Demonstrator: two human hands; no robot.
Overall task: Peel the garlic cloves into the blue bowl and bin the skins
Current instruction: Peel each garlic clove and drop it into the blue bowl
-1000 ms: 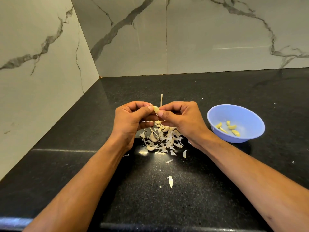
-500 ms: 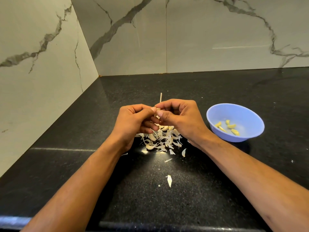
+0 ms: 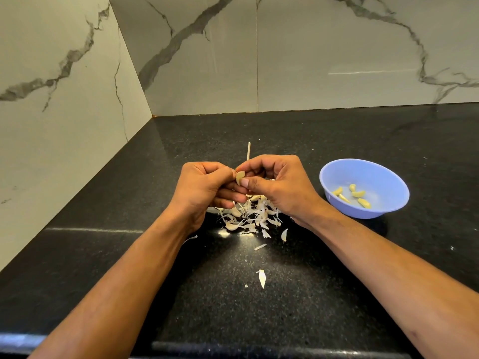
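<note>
While pinched by both hands (image 3: 259,187), clove (image 3: 240,176) upright.

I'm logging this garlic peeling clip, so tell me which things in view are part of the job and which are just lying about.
Part of the job:
left hand and right hand, both pinching the garlic clove
blue bowl holding peeled cloves
pile of skins
stray skin

Lying about:
thin pale stalk behind the hands
black countertop
marble wall

One blue bowl (image 3: 337,174) holds five peeled cloves (image 3: 358,194).
</note>
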